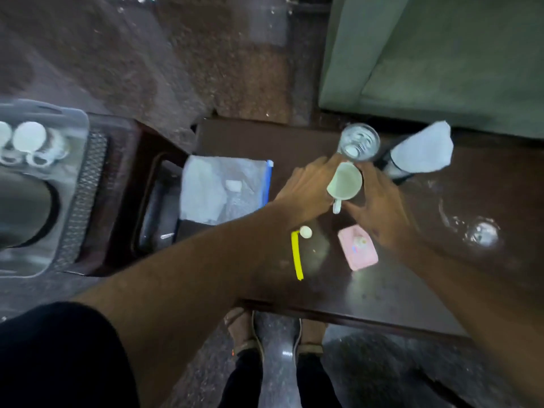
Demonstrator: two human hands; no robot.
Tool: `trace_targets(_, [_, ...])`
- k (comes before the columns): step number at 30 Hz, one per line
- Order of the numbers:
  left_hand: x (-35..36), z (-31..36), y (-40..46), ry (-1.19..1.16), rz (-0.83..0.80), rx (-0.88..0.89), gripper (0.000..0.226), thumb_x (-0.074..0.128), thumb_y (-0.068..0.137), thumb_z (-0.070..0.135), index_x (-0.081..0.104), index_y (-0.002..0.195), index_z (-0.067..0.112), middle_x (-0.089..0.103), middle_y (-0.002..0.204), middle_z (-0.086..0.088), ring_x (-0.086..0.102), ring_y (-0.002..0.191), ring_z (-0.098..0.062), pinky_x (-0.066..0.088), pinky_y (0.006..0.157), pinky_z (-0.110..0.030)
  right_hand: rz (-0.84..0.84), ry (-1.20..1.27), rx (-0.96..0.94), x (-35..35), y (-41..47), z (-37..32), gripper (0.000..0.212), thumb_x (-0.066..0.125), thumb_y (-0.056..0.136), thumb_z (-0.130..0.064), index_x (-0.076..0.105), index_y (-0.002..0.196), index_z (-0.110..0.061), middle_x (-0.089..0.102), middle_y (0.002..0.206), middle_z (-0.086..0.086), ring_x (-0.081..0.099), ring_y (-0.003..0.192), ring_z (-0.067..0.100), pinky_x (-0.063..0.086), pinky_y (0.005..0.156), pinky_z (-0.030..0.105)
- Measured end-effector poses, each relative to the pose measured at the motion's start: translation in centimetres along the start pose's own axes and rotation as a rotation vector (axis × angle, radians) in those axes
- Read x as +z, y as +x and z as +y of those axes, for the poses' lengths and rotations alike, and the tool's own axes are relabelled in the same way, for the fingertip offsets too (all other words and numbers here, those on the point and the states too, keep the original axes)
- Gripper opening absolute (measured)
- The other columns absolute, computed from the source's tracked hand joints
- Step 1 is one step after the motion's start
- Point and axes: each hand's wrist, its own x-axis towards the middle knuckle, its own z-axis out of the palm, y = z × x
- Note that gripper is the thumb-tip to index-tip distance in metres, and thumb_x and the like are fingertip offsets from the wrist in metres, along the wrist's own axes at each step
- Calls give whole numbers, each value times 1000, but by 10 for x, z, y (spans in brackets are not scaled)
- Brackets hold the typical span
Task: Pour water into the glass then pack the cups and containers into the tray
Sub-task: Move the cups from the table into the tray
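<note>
A white mug (345,184) stands on the dark wooden table (412,275), its handle pointing toward me. My left hand (306,189) lies against its left side and my right hand (379,201) cups its right side. Just behind the mug stands a clear glass (358,141); my left fingertips reach its base. Whether either hand truly grips the mug is unclear in the blur. At the far left a grey tray (41,119) holds white cups (29,136) and a dark round container (23,213).
On the table lie a yellow strip (296,257), a small white cap (305,231), a pink packet (357,248), a dark bottle wrapped in white cloth (421,151) and a clear lid (482,231). A plastic bag with a blue edge (226,189) hangs off the left edge.
</note>
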Motion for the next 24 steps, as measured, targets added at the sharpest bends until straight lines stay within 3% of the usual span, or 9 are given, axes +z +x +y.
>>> trace_targets(4, [-72,-55,-31,94,53,-47,72,77,85,19,44,149,17,60,133,-8,59,123,-37,49,95,-47,-25,75,-156,17,34,-84,53,85,82,-22,55,126,-14,64,118,8,63,112,33,51,87,42])
trace_targets(7, [-129,-105,-61,115,137,-114,78,74,87,19,38,156,12,57,142,-10,56,130,-38,47,99,-49,-13,171,-279,38,64,-157,49,81,85,-12,57,126,-23,64,121,-2,62,114,20,41,96,17])
trace_targets(11, [-199,-172,-99,136,226,-190,63,75,90,27,46,144,12,62,138,-9,60,126,-37,50,98,-51,-77,137,-309,78,102,-252,65,77,88,-26,46,145,-19,60,137,8,58,123,29,48,99,37])
trace_targets(15, [-256,-233,-143,151,289,-253,64,74,90,30,46,146,15,64,136,-7,62,124,-34,50,97,-49,-74,182,-447,116,125,-340,74,78,82,-12,44,147,-16,61,135,11,60,119,32,50,93,39])
trace_targets(19, [-291,-283,-178,204,348,-251,60,73,85,15,50,140,9,66,127,-12,64,114,-36,48,84,-45,-107,215,-497,152,140,-404,70,80,83,-19,44,143,-19,60,131,13,59,115,32,53,92,44])
trace_targets(24, [-295,-326,-189,359,231,-350,57,66,85,8,43,137,9,68,120,-13,66,107,-41,50,88,-51,-123,60,-536,194,149,-437,65,78,85,-14,44,141,-13,56,132,13,61,112,35,54,92,54])
